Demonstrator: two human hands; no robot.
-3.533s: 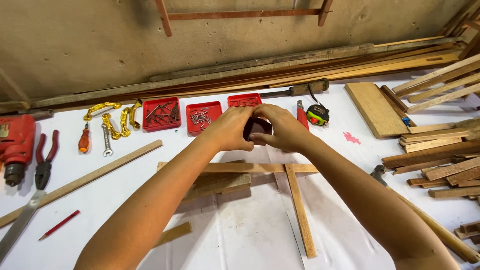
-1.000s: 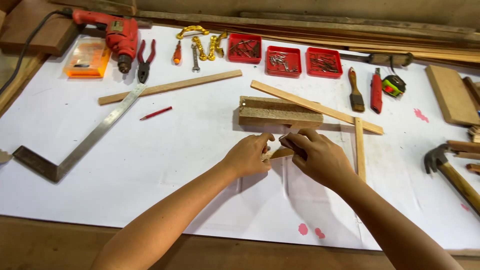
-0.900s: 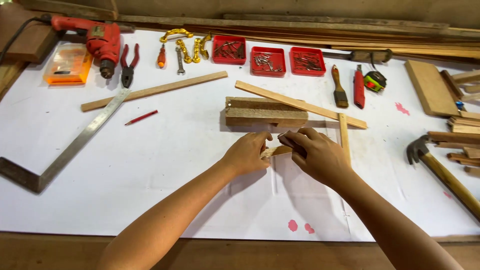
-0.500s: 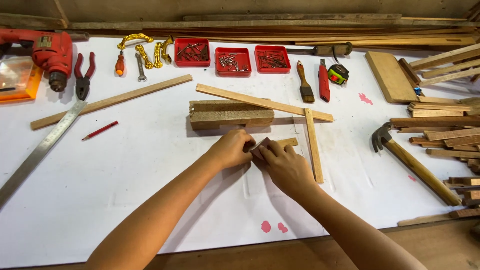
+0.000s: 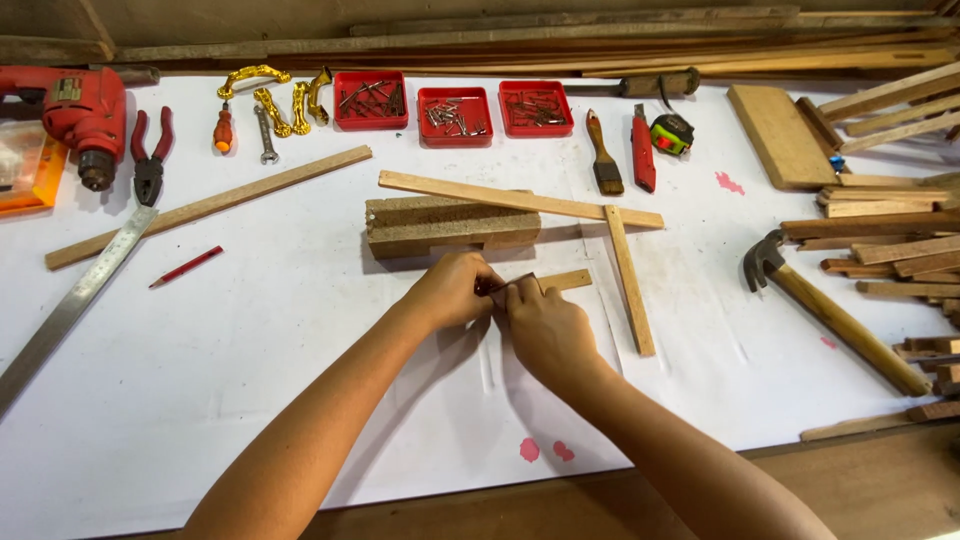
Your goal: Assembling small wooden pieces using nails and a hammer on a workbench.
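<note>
My left hand [image 5: 448,292] and my right hand [image 5: 545,325] meet fingertip to fingertip over the white sheet. Between them they pinch a small dark piece [image 5: 510,284], too small to identify. It lies against the near end of a short wooden strip [image 5: 568,279], and my right hand covers most of that strip. Just beyond the hands lies a rough wooden block [image 5: 450,226], with a long thin strip [image 5: 520,198] resting across it. A second thin strip [image 5: 630,282] runs towards me from that one, so the two form a T.
Three red trays [image 5: 455,103] of screws and nails stand at the back, with a brush [image 5: 603,166], a red knife [image 5: 642,150] and a tape measure [image 5: 672,132]. A hammer [image 5: 830,310] and stacked wood strips [image 5: 890,250] lie right. A red drill [image 5: 85,110], pliers [image 5: 150,160], steel square [image 5: 70,300] and pencil [image 5: 187,266] lie left.
My hands came down from the red trays to the short strip near the block and stay joined there. The view has shifted to the right and nearer; the things on the table have not moved.
</note>
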